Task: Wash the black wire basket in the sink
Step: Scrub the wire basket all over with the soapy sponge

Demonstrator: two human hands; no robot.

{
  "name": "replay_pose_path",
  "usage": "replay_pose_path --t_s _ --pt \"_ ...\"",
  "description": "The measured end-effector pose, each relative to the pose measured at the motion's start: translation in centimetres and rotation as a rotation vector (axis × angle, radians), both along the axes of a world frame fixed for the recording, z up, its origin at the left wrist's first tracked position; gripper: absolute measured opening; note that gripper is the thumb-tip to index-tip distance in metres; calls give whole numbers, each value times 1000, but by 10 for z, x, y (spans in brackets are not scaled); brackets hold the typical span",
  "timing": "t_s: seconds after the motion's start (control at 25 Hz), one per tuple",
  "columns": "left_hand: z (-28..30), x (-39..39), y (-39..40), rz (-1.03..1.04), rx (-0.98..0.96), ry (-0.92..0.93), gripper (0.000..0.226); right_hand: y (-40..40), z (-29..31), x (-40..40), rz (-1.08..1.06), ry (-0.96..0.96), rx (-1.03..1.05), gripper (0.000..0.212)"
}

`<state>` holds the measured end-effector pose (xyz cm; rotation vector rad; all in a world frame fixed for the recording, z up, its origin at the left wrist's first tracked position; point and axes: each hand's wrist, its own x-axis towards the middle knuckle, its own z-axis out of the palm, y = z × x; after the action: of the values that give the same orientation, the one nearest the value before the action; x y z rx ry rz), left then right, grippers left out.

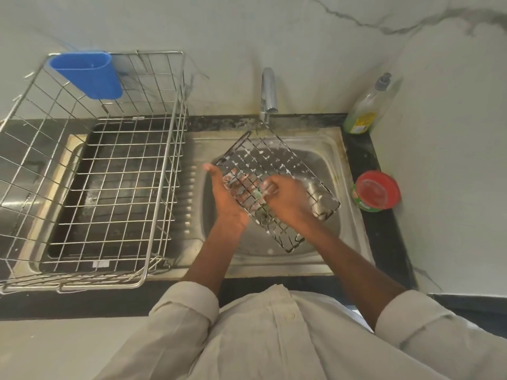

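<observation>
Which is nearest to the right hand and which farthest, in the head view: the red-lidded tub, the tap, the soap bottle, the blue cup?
From the right hand:
1. Red-lidded tub, on the counter to its right.
2. Tap, behind the sink.
3. Soap bottle, back right corner.
4. Blue cup, hung on the drying rack, far left.

Around the sink: rack, soap, tub

A steel dish rack (90,171) stands on the draining board at left, a blue plastic cup (87,75) hung on its back rim. On the dark tabletop (384,237) at right, a soap bottle (366,111) stands in the corner, a red-lidded tub (377,191) nearer.
</observation>
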<state>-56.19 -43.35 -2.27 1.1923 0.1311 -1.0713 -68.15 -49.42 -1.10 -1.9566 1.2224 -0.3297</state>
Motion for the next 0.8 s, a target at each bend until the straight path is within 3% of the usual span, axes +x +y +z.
replay_pose_path --t_s 0.16,0.24,0.36,0.56,0.8 --pt "3 -7 0 -123 64 -17 101 -11 14 38 13 -87 -122 13" --pt "8 -8 -1 -160 85 -58 97 -13 7 49 82 23 -197 11" --pt "15 -14 -1 -208 72 -111 73 -6 3 52 218 215 -348 9" --pt "11 -13 -1 -167 27 -11 87 -9 1 35 212 293 -229 17" --pt "18 -9 -1 -169 75 -15 83 1 -21 5 247 460 -196 29"
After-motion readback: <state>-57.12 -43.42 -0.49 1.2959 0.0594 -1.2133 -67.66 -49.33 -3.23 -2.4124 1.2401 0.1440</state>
